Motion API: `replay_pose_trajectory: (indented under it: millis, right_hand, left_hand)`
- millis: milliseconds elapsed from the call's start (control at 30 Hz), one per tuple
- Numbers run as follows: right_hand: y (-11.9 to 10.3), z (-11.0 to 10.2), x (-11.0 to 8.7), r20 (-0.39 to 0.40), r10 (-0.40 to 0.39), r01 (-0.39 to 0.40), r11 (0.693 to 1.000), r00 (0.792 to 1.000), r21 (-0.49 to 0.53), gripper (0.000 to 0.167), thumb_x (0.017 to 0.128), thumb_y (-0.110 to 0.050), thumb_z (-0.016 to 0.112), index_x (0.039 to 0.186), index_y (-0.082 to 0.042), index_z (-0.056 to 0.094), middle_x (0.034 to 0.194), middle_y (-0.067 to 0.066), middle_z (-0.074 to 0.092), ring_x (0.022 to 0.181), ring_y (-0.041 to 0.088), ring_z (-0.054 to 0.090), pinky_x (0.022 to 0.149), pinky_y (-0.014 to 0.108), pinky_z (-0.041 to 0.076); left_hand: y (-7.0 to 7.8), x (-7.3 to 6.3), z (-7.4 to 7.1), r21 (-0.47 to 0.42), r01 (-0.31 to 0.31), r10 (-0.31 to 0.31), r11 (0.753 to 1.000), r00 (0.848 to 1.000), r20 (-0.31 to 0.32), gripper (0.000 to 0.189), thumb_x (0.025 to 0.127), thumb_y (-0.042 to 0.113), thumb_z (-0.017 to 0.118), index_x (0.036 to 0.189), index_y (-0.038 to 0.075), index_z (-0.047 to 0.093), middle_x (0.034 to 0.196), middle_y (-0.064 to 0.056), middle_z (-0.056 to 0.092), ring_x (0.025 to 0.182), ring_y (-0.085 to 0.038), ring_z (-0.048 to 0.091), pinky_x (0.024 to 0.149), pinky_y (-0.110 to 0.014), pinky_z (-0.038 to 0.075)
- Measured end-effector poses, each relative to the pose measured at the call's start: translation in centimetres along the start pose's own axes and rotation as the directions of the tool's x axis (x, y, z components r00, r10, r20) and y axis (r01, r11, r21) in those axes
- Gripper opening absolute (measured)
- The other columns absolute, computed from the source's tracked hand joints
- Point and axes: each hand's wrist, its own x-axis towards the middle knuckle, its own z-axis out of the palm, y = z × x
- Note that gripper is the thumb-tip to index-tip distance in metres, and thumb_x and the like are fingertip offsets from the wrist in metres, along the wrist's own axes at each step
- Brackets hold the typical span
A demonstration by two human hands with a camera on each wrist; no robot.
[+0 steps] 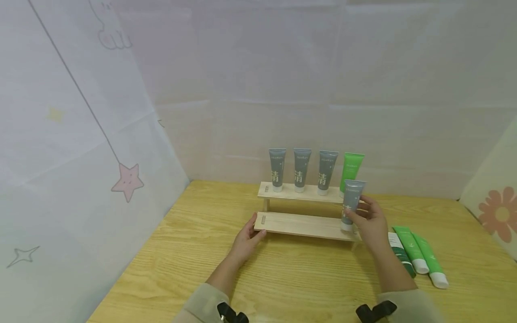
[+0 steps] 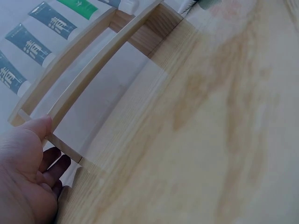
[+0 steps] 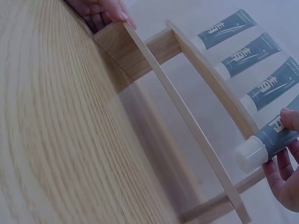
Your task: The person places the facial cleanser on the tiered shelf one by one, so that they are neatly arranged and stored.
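A two-step wooden display stand (image 1: 299,225) is on the table. My left hand (image 1: 244,242) grips the left end of its lower step, thumb at the front edge and fingers around the side, as the left wrist view shows. With thumb and fingers, my right hand (image 1: 372,222) holds a grey squeeze tube (image 1: 352,200), white cap down, at the right end of the lower step. In the right wrist view its white cap (image 3: 252,155) is close by the step. Along the upper step stand three grey tubes (image 1: 302,168) and one green tube (image 1: 352,165), partly hidden behind the held tube.
Right of the stand, two green tubes (image 1: 411,244) and a dark green and white tube (image 1: 397,249) lie on the wooden table (image 1: 194,269), near my right forearm. A pale printed cloth (image 1: 258,89) hangs behind the table and along its sides.
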Motion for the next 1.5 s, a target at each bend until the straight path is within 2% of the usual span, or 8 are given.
replay_pose_trajectory:
  millis: [333,633,1000,1267,1500]
  right_hand:
    - [-0.5,2.2,-0.4,0.039,-0.010,0.009,1.000,0.999,0.016,0.064,0.091,-0.025,0.072,0.146,-0.015,0.042,0.126,0.006,0.053,0.109,0.014,0.051,0.077,0.009,0.045]
    - [-0.7,4.2,-0.5,0.043,-0.082,0.079,0.993,0.996,0.083,0.056,0.089,-0.010,0.072,0.140,-0.011,0.049,0.127,0.014,0.056,0.101,0.010,0.053,0.079,0.012,0.048]
    - [-1.3,6.9,-0.7,0.092,-0.081,0.066,0.986,0.992,0.155,0.056,0.089,-0.010,0.073,0.139,-0.010,0.048,0.126,0.013,0.054,0.108,0.018,0.054,0.080,0.012,0.049]
    - [-1.8,8.8,-0.6,0.092,-0.087,0.071,0.983,0.992,0.166,0.054,0.087,-0.009,0.074,0.136,-0.010,0.052,0.126,0.015,0.056,0.110,0.025,0.056,0.080,0.015,0.049]
    - [-2.0,10.3,-0.6,0.089,-0.099,0.081,0.978,0.991,0.190,0.052,0.085,-0.006,0.075,0.132,-0.009,0.054,0.120,0.013,0.057,0.105,0.021,0.057,0.078,0.014,0.051]
  left_hand:
    - [-0.1,0.0,0.1,-0.008,-0.009,0.009,1.000,1.000,0.006,0.075,0.100,0.027,0.058,0.158,0.008,0.014,0.154,-0.021,0.038,0.134,-0.037,0.047,0.109,-0.048,0.043]
    - [-0.3,0.1,0.0,-0.017,-0.016,0.016,1.000,1.000,0.010,0.075,0.100,0.025,0.058,0.158,0.007,0.013,0.153,-0.022,0.038,0.132,-0.036,0.049,0.108,-0.046,0.045]
    - [-0.3,-0.1,0.0,-0.013,-0.014,0.014,1.000,1.000,-0.001,0.074,0.100,0.024,0.058,0.157,0.007,0.014,0.153,-0.023,0.038,0.134,-0.038,0.047,0.109,-0.045,0.044]
    - [-0.1,0.0,0.1,-0.012,-0.015,0.015,1.000,1.000,0.005,0.074,0.100,0.025,0.057,0.158,0.008,0.013,0.153,-0.023,0.037,0.134,-0.037,0.047,0.109,-0.046,0.044]
    - [0.0,0.1,0.1,-0.024,-0.014,0.014,1.000,1.000,0.007,0.074,0.100,0.023,0.057,0.158,0.008,0.013,0.154,-0.023,0.036,0.135,-0.037,0.046,0.110,-0.048,0.042]
